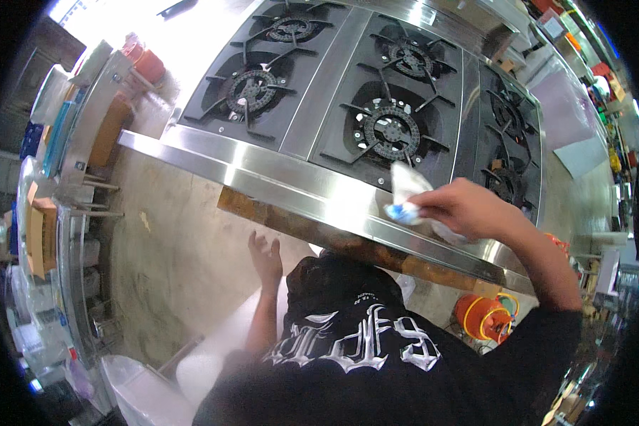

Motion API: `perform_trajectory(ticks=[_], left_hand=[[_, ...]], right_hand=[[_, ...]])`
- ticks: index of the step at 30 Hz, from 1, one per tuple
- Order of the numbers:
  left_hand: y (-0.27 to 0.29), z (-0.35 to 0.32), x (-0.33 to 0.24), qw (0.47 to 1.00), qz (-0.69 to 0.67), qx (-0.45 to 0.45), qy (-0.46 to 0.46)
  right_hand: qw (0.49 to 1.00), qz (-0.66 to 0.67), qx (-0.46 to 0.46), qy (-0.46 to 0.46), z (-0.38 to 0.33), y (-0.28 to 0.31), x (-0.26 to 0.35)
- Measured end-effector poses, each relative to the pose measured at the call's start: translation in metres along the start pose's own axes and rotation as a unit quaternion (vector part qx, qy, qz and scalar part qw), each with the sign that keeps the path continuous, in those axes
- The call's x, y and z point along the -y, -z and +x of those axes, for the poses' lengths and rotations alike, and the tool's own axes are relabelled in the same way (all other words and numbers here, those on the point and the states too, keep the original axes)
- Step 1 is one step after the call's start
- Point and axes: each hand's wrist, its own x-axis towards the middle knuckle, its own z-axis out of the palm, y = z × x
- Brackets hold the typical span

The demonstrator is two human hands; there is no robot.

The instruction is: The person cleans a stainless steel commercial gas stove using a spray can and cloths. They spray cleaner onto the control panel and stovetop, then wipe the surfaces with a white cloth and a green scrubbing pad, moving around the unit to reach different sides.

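My right hand (pixel 468 209) is closed on a crumpled white cloth (pixel 409 181), which has a blue patch near my fingers and is slightly blurred. Hand and cloth are over the front steel ledge (pixel 277 174) of a wide gas stove, just in front of the middle burner (pixel 387 135). More of the white material shows below my palm. Away from the stove, my left hand (pixel 266 259) hangs low in front of the ledge, fingers apart and holding nothing. Black grates and ring burners, such as the left one (pixel 252 92), sit on dark panels between steel strips.
An orange gas cylinder (pixel 483 317) stands below the stove's right front. Another orange cylinder (pixel 143 62) is at the far left. Shelving with an open cardboard box (pixel 42 227) lines the left side. Wrapped goods (pixel 564 99) stand right of the stove.
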Motion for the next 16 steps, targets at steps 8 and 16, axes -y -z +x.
perform_trajectory(ticks=[8,16], left_hand=[[0.000,0.024,-0.047,0.997,0.075,-0.004,-0.022],[0.042,-0.027,-0.026,0.988,0.139,0.042,0.046]], right_hand=[[0.963,0.093,-0.208,0.143,-0.159,-0.036,0.092],[0.954,0.276,-0.045,-0.111,0.037,-0.238,0.007]])
